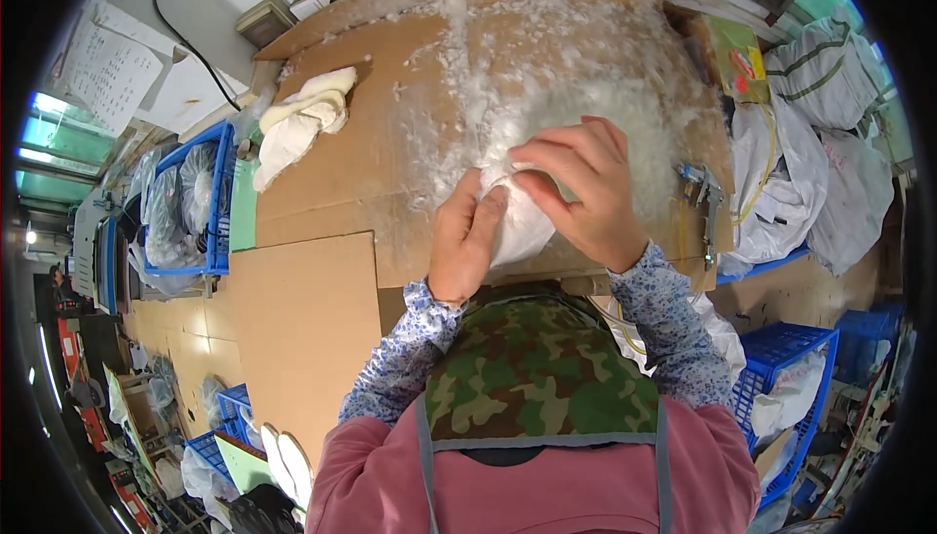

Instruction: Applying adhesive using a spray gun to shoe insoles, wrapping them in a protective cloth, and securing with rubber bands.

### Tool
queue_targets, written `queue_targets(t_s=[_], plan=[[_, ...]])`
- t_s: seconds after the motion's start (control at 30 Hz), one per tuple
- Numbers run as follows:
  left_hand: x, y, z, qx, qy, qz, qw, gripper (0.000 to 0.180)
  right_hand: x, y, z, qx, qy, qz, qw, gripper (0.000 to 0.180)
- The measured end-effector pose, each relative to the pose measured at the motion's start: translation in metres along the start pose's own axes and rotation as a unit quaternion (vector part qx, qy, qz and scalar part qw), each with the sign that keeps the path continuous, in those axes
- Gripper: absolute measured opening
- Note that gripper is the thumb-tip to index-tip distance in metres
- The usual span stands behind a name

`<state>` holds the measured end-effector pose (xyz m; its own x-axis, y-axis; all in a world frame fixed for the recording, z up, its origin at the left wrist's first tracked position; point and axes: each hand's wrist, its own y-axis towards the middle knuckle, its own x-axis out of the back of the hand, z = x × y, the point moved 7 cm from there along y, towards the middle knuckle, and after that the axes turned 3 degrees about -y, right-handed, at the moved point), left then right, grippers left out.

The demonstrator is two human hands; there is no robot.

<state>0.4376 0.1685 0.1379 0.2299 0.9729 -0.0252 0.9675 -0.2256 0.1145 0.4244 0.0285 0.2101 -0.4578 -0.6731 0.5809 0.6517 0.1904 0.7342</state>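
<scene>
View from above of two bare hands working at a cardboard-covered surface (322, 192). The left hand (464, 241) and the right hand (584, 192) are brought close together, both clamped on a small white fabric pouch (522, 226) that lies between them at the near edge of the surface. The left hand's thumb presses against the pouch's left side; the right hand's fingers (556, 158) arch over its top, pinching the fabric where it gathers. Both forearms wear blue-and-white floral sleeve covers (673, 324), and a green camouflage-patterned apron (537, 368) lies over a pink sweatshirt (547, 490) below the hands.

Just beyond the hands, a loose heap of white downy fluff (576, 95) spreads over the cardboard, thinning into scattered wisps farther away. Well to the left of the hands, a folded pile of cream and white cloth pieces (303, 119) rests on the surface. Farther left, past the surface's edge, a blue plastic crate (220, 192) holds clear plastic bags. To the right of the right hand, a small metal fixture (708, 192) sits at the surface's edge, with large white sacks (810, 173) beyond it. Below and right of the hands, another blue plastic basket (795, 349) stands on the floor.
</scene>
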Motion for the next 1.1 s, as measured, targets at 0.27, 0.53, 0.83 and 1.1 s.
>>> queue_targets(t_s=[0.27, 0.53, 0.83, 1.1], plan=[[0.009, 0.001, 0.004, 0.007, 0.02, -0.003, 1.0, 0.021, 0.011, -0.001, 0.012, 0.027, -0.04, -0.01, 0.999, 0.021], [0.002, 0.001, -0.013, -0.069, 0.172, 0.026, 0.982, 0.018, -0.011, -0.001, -0.003, -0.013, 0.018, 0.057, 0.998, 0.013], [0.006, 0.012, -0.002, -0.027, 0.107, 0.015, 0.994, 0.017, -0.024, -0.002, -0.03, -0.047, -0.013, -0.047, 0.998, 0.009], [0.011, 0.017, 0.012, -0.005, 0.019, -0.001, 1.0, 0.018, -0.057, -0.021, -0.07, -0.309, 0.303, -0.026, 0.901, 0.009]])
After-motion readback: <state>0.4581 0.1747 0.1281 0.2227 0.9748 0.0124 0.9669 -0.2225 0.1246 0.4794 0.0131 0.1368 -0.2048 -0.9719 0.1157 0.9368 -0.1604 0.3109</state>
